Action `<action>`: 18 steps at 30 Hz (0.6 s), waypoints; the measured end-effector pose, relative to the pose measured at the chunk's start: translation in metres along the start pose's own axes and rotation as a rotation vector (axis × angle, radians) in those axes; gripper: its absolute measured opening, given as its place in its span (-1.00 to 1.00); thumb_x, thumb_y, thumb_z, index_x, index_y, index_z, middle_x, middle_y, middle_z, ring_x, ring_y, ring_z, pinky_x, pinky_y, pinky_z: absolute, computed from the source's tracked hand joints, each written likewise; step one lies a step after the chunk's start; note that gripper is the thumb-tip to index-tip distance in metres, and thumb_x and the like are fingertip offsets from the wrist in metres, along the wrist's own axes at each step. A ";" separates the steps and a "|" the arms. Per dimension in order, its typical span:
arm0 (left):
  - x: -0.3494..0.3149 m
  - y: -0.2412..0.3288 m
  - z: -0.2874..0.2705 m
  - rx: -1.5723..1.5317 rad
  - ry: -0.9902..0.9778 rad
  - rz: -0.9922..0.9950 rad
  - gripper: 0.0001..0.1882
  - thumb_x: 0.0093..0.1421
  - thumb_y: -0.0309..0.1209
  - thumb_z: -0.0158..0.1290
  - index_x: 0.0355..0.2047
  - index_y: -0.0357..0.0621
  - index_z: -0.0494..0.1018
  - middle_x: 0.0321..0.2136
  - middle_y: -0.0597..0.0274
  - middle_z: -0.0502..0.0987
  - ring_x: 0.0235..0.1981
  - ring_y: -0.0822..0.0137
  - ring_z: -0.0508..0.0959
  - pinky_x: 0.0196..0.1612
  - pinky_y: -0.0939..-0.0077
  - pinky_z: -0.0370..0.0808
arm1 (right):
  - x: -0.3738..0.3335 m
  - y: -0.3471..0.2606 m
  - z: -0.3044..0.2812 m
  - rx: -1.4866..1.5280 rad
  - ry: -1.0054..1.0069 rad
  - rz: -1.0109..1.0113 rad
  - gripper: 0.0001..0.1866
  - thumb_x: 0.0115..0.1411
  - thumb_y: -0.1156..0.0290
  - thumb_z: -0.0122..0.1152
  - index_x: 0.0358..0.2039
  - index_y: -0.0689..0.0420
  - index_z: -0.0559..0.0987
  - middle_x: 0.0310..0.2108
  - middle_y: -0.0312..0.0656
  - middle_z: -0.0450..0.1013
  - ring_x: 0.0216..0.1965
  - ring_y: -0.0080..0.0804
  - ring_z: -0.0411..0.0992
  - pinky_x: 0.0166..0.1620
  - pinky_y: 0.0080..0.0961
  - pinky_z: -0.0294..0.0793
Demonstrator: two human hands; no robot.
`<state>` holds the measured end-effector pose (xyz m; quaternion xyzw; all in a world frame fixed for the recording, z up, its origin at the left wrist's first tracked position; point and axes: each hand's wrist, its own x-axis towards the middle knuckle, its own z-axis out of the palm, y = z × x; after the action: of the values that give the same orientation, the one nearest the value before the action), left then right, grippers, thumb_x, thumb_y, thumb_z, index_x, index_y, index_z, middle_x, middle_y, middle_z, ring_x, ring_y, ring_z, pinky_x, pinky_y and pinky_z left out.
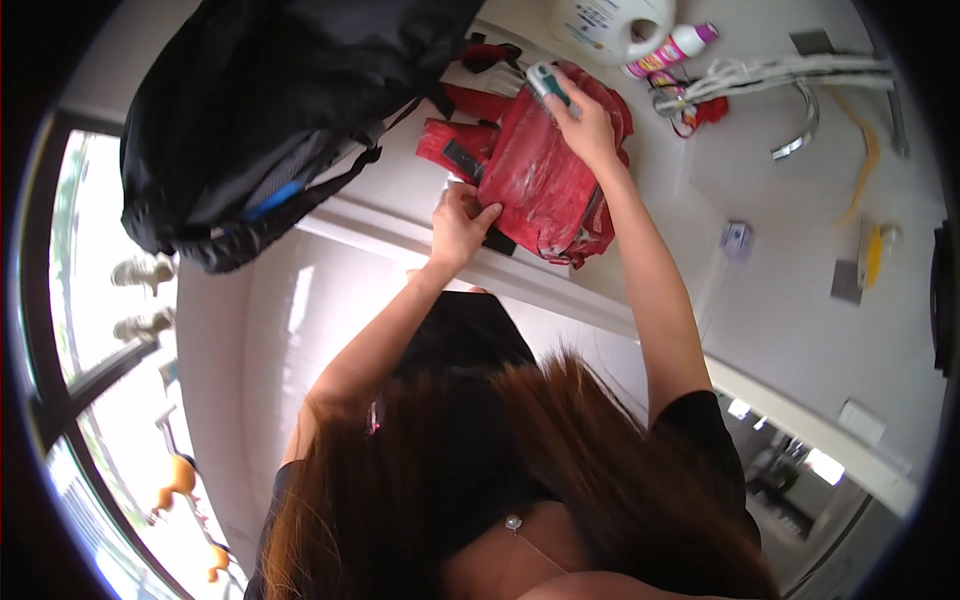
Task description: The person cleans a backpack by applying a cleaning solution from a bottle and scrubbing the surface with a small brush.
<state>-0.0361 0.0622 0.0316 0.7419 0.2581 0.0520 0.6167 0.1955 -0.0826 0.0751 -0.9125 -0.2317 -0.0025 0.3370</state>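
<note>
A red backpack [545,175] with whitish smears over its surface lies on the white counter in front of me. My right hand [585,125] is closed around a scrub brush [545,82] with a white and teal handle, over the upper part of the backpack. The brush's bristles are partly hidden, and I cannot tell whether they touch the fabric. At the backpack's lower left edge, my left hand [462,228] has its fingers curled against it, the thumb on the red fabric. A red strap [450,145] sticks out above that hand.
A large black backpack [280,110] fills the upper left. Behind the red one stand a white jug [605,25] and a pink-and-white bottle [675,50]. Bundled white cables [770,72] hang at the upper right. A small purple-and-white box [737,238] sits to the right.
</note>
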 end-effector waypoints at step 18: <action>0.053 0.009 0.035 0.878 -0.939 1.472 -0.31 0.30 -0.22 0.13 0.38 -0.20 0.25 0.26 0.01 0.40 0.16 0.03 0.49 0.27 0.24 0.44 | -0.164 -0.004 -0.055 -0.207 -0.181 -0.026 -0.48 0.28 -0.04 0.26 0.25 -0.38 0.53 -0.36 -0.18 0.54 -0.38 -0.14 0.57 -0.35 -0.22 0.54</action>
<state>0.0261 0.0537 0.0193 0.8266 -0.5449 0.0224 0.1389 0.0556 -0.1835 0.0937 -0.9359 -0.2714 0.0514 0.2187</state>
